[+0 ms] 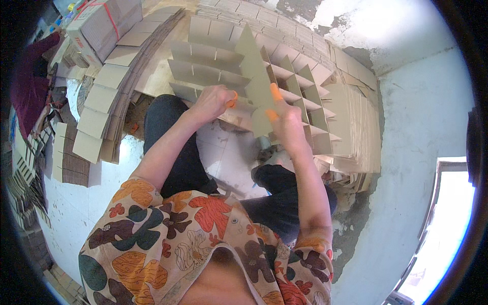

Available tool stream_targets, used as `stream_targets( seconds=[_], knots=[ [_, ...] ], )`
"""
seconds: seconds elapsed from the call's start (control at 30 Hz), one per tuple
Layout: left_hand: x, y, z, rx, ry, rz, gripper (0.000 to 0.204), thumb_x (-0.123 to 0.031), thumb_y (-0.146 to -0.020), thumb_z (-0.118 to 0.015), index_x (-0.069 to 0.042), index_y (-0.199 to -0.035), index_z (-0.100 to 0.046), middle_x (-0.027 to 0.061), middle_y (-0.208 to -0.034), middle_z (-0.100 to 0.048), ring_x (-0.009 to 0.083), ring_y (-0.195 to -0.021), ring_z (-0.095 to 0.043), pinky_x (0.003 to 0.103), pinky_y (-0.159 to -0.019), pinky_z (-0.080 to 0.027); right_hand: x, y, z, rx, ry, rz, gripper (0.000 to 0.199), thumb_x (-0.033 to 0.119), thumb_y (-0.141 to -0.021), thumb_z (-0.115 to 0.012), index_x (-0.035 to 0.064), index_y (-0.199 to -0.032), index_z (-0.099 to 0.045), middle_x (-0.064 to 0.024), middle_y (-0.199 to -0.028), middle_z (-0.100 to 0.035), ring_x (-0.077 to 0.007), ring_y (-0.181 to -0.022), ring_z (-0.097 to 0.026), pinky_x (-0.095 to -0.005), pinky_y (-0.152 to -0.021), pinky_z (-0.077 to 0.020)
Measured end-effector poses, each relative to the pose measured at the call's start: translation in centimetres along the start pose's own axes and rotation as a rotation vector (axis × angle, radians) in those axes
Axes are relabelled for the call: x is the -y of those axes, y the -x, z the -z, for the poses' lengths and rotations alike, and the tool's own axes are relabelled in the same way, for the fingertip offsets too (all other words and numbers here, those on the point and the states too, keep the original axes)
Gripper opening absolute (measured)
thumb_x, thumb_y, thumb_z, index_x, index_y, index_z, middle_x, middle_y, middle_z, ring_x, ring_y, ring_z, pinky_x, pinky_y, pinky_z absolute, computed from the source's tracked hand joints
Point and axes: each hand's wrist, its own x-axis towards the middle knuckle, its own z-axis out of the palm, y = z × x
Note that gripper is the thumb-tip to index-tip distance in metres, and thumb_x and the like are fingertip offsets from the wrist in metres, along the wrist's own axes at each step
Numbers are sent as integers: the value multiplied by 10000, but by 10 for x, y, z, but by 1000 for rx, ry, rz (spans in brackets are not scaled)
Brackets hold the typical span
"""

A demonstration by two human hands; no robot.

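A cardboard divider grid of interlocked slotted strips stands in front of me, with open cells on its right side. A long cardboard panel stands upright across the strips. My right hand, with orange finger covers, is closed on the near end of this panel. To the left, several slotted strips stick out side by side. My left hand, one finger in an orange cover, is curled closed at the nearest cardboard strip; its fingertips are partly hidden.
A row of folded cardboard pieces leans at the left, near a strapped carton. Stacked cardboard sheets stand along the right wall. A short bundle of strips lies on the floor. Another person's dark red sleeve shows far left.
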Motion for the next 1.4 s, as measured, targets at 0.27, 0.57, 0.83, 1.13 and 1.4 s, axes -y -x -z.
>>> stream_targets(
  seconds=[0.27,0.57,0.83,1.13,1.4],
  knots=[
    [13,-3,-7,97,1,-6,161,-151,-699,-687,-82,-828,-620,130,-743,-606,338,-707,-590,433,-597,-459,-20,6,-40,314,215,-64,184,60,-772,-579,-37,-929,-580,-247,-822,-598,-381,-817,-598,-442,-698,-480],
    [-17,-7,19,-56,143,-90,361,-211,-662,-764,-42,-952,-631,111,-855,-640,285,-806,-595,364,-699,-487,-190,72,109,-554,627,-274,282,162,-809,-616,50,-1067,-590,-160,-954,-599,-321,-925,-567,-405,-786,-457],
    [-10,-4,24,-83,56,-49,401,-161,-625,-798,-25,-962,-631,106,-899,-649,267,-862,-612,338,-745,-493,-239,131,124,-216,1053,-740,492,337,-743,-703,60,-1115,-538,-176,-977,-586,-338,-964,-554,-423,-827,-437],
    [-9,-2,30,-101,-2,-31,377,-178,-636,-793,-33,-949,-641,112,-909,-649,279,-868,-603,354,-747,-482,-236,120,148,-666,765,-767,307,209,-790,-672,69,-1028,-537,-220,-924,-626,-377,-861,-607,-457,-692,-465],
    [18,16,40,-103,-70,-61,345,-261,-678,-736,-50,-933,-637,92,-854,-643,262,-859,-580,378,-781,-426,-22,31,128,-782,371,-258,436,121,-823,-657,64,-1239,-538,-156,-931,-656,-178,-768,-621,-306,-675,-482]
  ],
)
